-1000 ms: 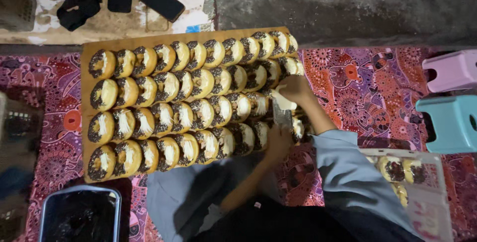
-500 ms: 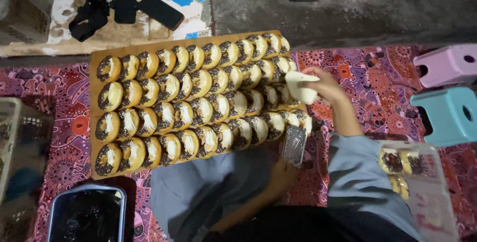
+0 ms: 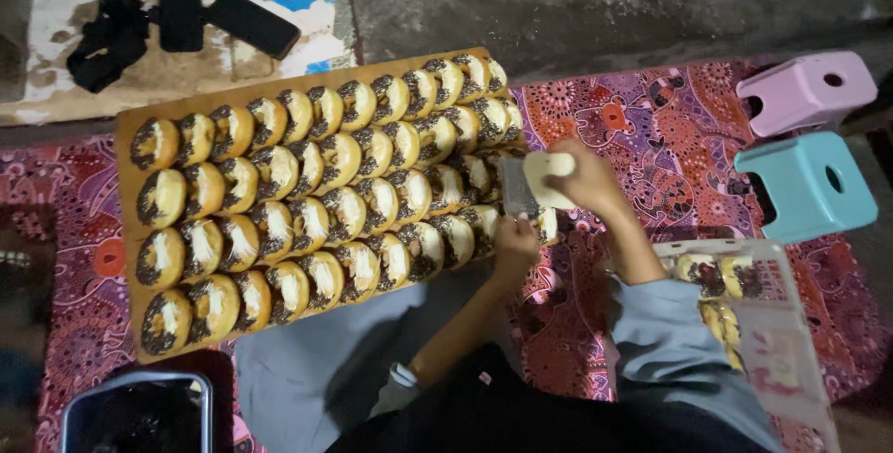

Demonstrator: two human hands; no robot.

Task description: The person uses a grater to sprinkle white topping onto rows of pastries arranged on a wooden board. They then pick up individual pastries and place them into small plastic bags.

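A wooden board (image 3: 126, 193) lies on a patterned cloth and carries several rows of ring doughnuts (image 3: 307, 193) topped with dark sprinkles and pale shreds. My right hand (image 3: 591, 183) grips a pale cheese block (image 3: 549, 179) over the board's right end. The block rests against a small metal grater (image 3: 516, 188), which stands upright. My left hand (image 3: 514, 244) holds the grater from below, just above the nearest doughnuts. Both forearms reach in from the bottom of the view.
A pink stool (image 3: 805, 90) and a light-blue stool (image 3: 805, 183) stand at the right. A clear plastic box (image 3: 772, 341) with doughnuts sits beside my right elbow. A dark container (image 3: 139, 411) is at bottom left. Black phones and a strap (image 3: 186, 20) lie beyond the board.
My left hand has lifted the grater from below the board's edge up to the cheese. My right hand has brought the cheese block down against it.
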